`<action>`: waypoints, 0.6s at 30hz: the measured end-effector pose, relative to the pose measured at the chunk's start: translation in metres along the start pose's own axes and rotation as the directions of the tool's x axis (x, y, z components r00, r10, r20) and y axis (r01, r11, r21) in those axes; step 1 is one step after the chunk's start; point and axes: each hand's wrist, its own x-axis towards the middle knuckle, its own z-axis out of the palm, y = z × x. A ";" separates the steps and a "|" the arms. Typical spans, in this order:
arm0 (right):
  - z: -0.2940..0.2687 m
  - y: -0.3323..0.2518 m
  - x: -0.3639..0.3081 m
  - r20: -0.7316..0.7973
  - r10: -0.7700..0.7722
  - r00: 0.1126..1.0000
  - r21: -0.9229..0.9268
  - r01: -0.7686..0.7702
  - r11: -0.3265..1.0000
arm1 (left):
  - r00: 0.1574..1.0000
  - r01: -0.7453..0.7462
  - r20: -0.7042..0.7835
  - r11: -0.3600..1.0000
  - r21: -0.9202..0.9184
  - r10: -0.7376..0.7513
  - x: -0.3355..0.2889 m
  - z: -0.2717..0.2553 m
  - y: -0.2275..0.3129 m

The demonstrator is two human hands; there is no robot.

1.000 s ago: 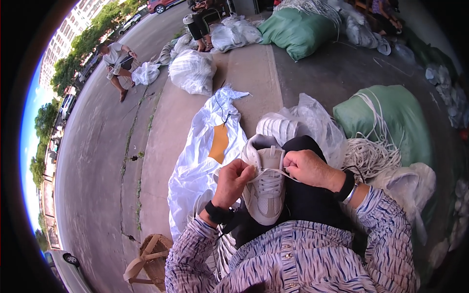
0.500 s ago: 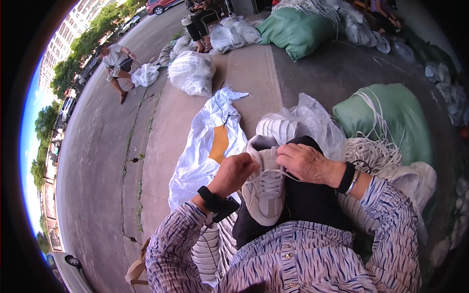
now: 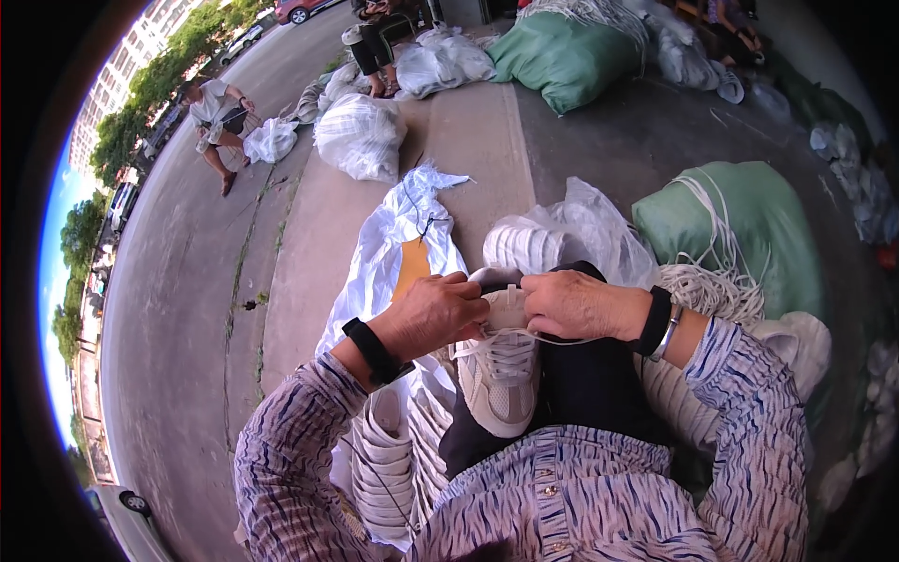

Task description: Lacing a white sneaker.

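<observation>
A beige and grey sneaker [image 3: 502, 389] rests on my black-trousered lap, its toe pointing toward me. Pale shoelace [image 3: 511, 333] crosses loosely over its tongue [image 3: 507, 300], with the lower rows threaded through the eyelets. At the left side of the ankle opening, my left hand [image 3: 433, 314] is closed in a pinch on the lace. Opposite it, my right hand [image 3: 579, 304] also pinches the lace, its fingers bent beside the tongue. The fingertips partly hide the upper eyelets and the lace ends.
Stacked white shoe parts [image 3: 382, 468] lie by my left thigh, beside a white plastic sheet [image 3: 361, 281]. To the right are a bundle of white laces [image 3: 716, 295] and a green sack [image 3: 740, 211]. Farther off, a seated person [image 3: 220, 117] works near a filled clear bag [image 3: 361, 139].
My left hand has moved up along the shoe's left side, its elbow swinging outward. My right hand has shifted slightly left. More of the stacked shoe parts shows.
</observation>
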 end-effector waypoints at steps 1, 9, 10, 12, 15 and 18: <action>0.002 0.000 0.002 0.048 0.170 0.984 0.056 -0.172 0.983 | 1.000 -0.005 0.011 1.000 0.001 0.005 0.003 0.001 0.000; 0.018 -0.010 0.006 -0.061 0.190 0.980 -0.065 -0.194 0.979 | 0.954 0.260 0.019 0.795 -0.548 -0.298 0.017 0.030 0.006; 0.015 -0.009 0.006 -0.061 0.170 0.983 -0.064 -0.174 0.983 | 0.856 0.397 0.168 0.414 -0.819 -0.489 0.015 0.032 0.005; 0.002 0.000 0.008 -0.085 0.354 0.931 0.565 -0.248 0.787 | 0.808 0.363 0.208 0.187 -0.913 -0.552 0.013 0.035 0.002; -0.011 0.004 0.011 0.051 0.583 0.811 0.994 -0.098 0.049 | 0.755 0.311 0.293 -0.074 -0.948 -0.586 0.009 0.041 0.002; 0.001 -0.013 0.012 0.226 0.515 0.827 0.924 -0.349 0.156 | 0.787 0.188 0.211 -0.101 -0.977 -0.580 0.005 0.046 0.004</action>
